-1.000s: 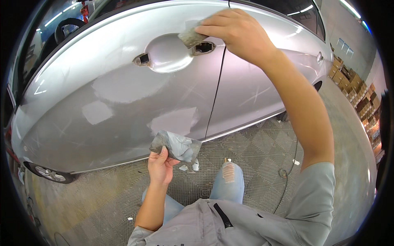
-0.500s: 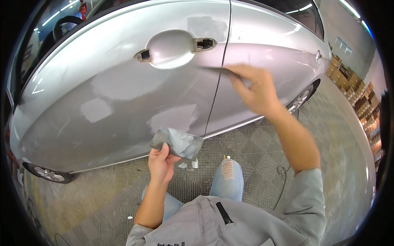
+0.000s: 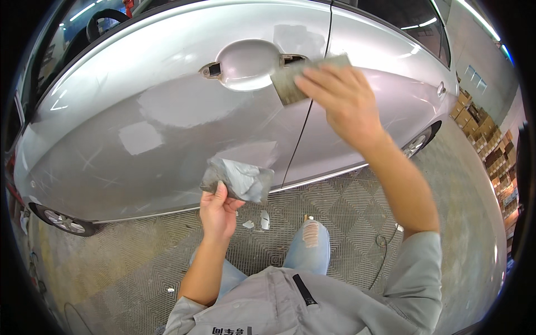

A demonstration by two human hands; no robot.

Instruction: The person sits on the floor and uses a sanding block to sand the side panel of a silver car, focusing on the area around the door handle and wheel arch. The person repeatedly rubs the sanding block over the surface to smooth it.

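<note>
My left hand pinches a dark flat plate from below, thumb on top. A lump of grey filler putty is smeared over that plate. Up by the door's rear edge, my right hand grips a thin, greyish flat spreader, blurred a little by motion. The spreader overlaps the silver car door just below the rear handle opening; whether it touches the panel I cannot tell. Pale filler patches show on the door, one partly behind the plate. The handle recess has no handle fitted.
Beyond the door seam lies the rear door. White scraps lie on the ribbed floor mat before my knees. A thin cable runs over the floor at right. Stacked cardboard boxes stand far right.
My right hand has risen slightly, and the spreader has turned from edge-on to showing its broad face. My left hand and the putty plate have shifted up a little.
</note>
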